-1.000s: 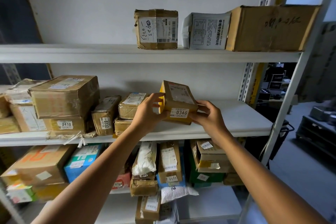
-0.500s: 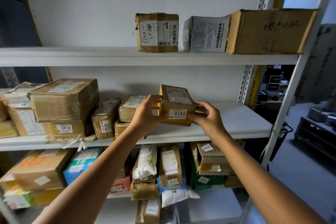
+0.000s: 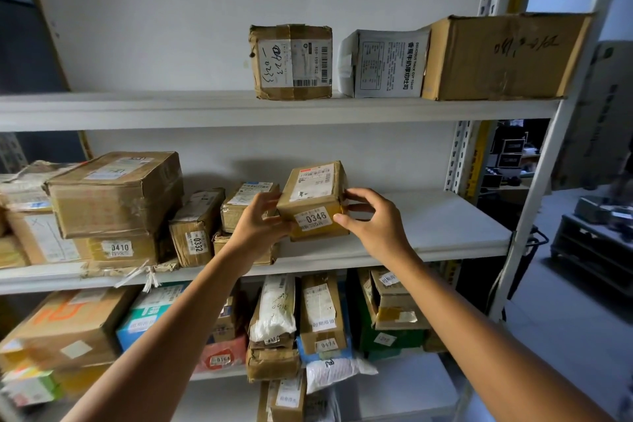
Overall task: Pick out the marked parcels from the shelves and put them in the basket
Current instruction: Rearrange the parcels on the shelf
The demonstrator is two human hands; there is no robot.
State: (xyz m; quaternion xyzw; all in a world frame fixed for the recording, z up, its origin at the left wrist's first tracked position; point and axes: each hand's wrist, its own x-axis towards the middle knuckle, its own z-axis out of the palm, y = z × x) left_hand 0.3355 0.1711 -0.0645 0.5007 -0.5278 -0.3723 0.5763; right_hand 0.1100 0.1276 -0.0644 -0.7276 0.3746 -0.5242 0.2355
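Head view, single frame

Count: two hands, both bare, reaching to mid frame. One parcel in hand. Top shelf (image 3: 137, 110): three items in the upper right, namely a taped brown box (image 3: 293, 62), a white printed pack (image 3: 385, 63) and a large cardboard carton (image 3: 503, 56). Middle shelf (image 3: 428, 226), left of centre: a big box (image 3: 116, 192) on top of the box stickered 0410 (image 3: 120, 248), a box stickered 0332 (image 3: 196, 226) on end, and two small boxes stacked (image 3: 239, 205); further ones at the left edge are cut off, so no total. Lower shelf: crowded, not countable.

Task item: parcel 0346 (image 3: 313, 199), at frame centre over the middle shelf; contact with the board cannot be told. Small brown carton, glossy tape, white shipping label on its top face, white sticker "0346" on the front over a yellow band.

Left hand (image 3: 263, 223): fingers curled round the parcel's left side, gripping. Right hand (image 3: 370, 219): thumb and forefinger pinch its right edge, other fingers loosely bent
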